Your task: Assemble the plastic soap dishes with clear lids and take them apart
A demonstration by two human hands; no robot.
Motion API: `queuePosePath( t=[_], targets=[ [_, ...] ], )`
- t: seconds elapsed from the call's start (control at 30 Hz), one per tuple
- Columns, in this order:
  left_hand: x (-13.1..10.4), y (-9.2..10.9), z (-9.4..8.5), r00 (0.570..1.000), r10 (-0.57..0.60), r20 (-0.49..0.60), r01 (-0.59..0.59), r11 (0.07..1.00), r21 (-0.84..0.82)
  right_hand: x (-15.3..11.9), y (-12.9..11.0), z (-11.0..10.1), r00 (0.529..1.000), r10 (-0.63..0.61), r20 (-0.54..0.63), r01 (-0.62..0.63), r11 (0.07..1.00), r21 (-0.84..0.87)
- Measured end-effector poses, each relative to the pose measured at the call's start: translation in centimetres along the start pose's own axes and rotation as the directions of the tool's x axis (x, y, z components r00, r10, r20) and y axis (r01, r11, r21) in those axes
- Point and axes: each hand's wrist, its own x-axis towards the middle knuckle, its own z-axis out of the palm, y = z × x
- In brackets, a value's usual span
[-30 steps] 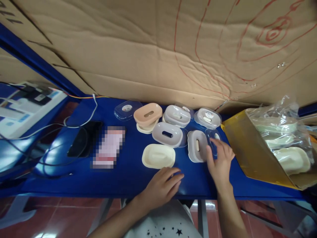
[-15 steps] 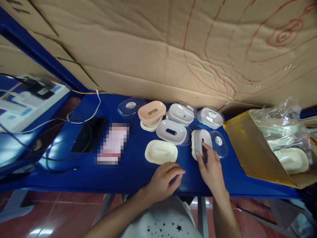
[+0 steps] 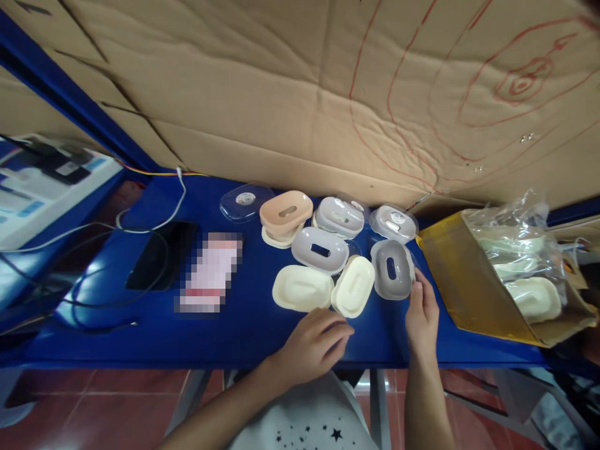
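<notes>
My right hand (image 3: 422, 309) grips the right edge of a grey slotted dish (image 3: 383, 282), which looks like a soap dish with its hollow side up. A clear rim shows along that edge, partly behind the fingers. My left hand (image 3: 319, 342) rests by the table's front edge, fingers curled towards the thumb with nothing in them. Just beyond it lie two cream oval trays, one wide (image 3: 300, 289) and one turned lengthwise (image 3: 354, 287). Behind them sits another pale grey slotted dish (image 3: 307, 251).
Along the back are a peach dish (image 3: 276, 215), a grey dish (image 3: 335, 215), a clear-covered dish (image 3: 392, 222) and a clear lid (image 3: 244, 209). An open carton (image 3: 445, 275) holding bagged trays stands right. Two phones, one black (image 3: 152, 262), and cables lie left.
The grey dish has come off its cream tray, shifted right and now shows its hollow. The uncovered cream tray lies left of it. My right hand moved right; my left hand stayed.
</notes>
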Motion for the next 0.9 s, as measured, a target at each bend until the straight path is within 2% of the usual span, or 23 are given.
queuePosePath(
  t=[0.07, 0.13, 0.2, 0.27, 0.37, 0.47, 0.6, 0.8, 0.9],
  targets=[
    [-0.1, 0.0, 0.0, 1.0, 0.012, 0.009, -0.012, 1.0, -0.005, 1.5, -0.1, -1.1, 0.987, -0.158, 0.007, 0.157, 0.974, -0.163],
    [-0.1, 0.0, 0.1, 1.0, 0.024, 0.011, -0.024, 1.0, -0.006, 3.7, -0.4, -2.2, 0.943, -0.332, 0.016, 0.319, 0.89, -0.326],
    [-0.1, 0.1, 0.1, 0.999, 0.036, 0.011, -0.036, 0.999, -0.003, 6.9, -0.9, -2.7, 0.896, -0.44, 0.065, 0.427, 0.811, -0.399],
    [-0.1, 0.0, 0.2, 0.999, 0.049, 0.009, -0.049, 0.999, 0.006, 10.5, -1.3, -2.4, 0.84, -0.488, 0.239, 0.543, 0.745, -0.387],
    [-0.2, 0.0, 0.3, 0.998, 0.058, 0.008, -0.059, 0.998, 0.027, 15.7, -1.6, -0.4, 0.754, -0.473, 0.457, 0.634, 0.706, -0.316],
    [-0.3, 0.1, 0.3, 0.996, 0.083, 0.034, -0.084, 0.995, 0.062, 18.9, -1.4, 2.1, 0.718, -0.409, 0.563, 0.639, 0.709, -0.299],
    [-0.5, 0.3, 0.2, 0.988, 0.131, 0.076, -0.14, 0.981, 0.135, 19.6, -1.0, 4.1, 0.741, -0.351, 0.573, 0.603, 0.723, -0.337],
    [-0.4, 0.4, 0.2, 0.989, 0.13, 0.074, -0.139, 0.98, 0.141, 17.9, -1.0, 4.0, 0.763, -0.333, 0.554, 0.563, 0.763, -0.317],
    [-0.4, 0.5, 0.4, 0.98, 0.129, 0.154, -0.158, 0.969, 0.192, 17.3, -1.0, 4.6, 0.784, -0.34, 0.519, 0.545, 0.777, -0.315]
  ],
)
